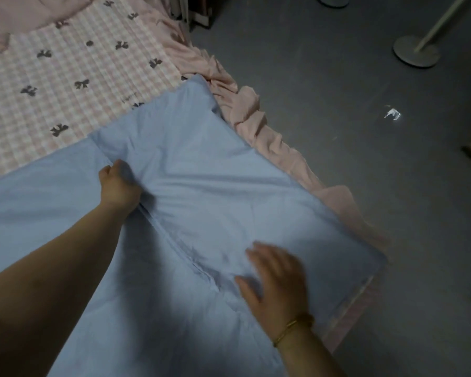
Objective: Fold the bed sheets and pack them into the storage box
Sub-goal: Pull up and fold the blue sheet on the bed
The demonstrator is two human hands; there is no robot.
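The blue sheet (pixel 201 186) lies part-folded on the bed (pixel 65 77), and a folded edge runs between the two hands. The fold will likely come out cleaner if that edge is held taut while creases are swept outward. The left hand (pixel 119 186) reaches forward on a straight arm, its grip curled and pinching the edge. The right hand (pixel 276 278) lies palm-down, its grip spread flat on the cloth. No storage box shows.

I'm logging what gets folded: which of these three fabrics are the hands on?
The plain light-blue sheet, nearest the camera; the bow-print checked cover and pink ruffle are untouched.
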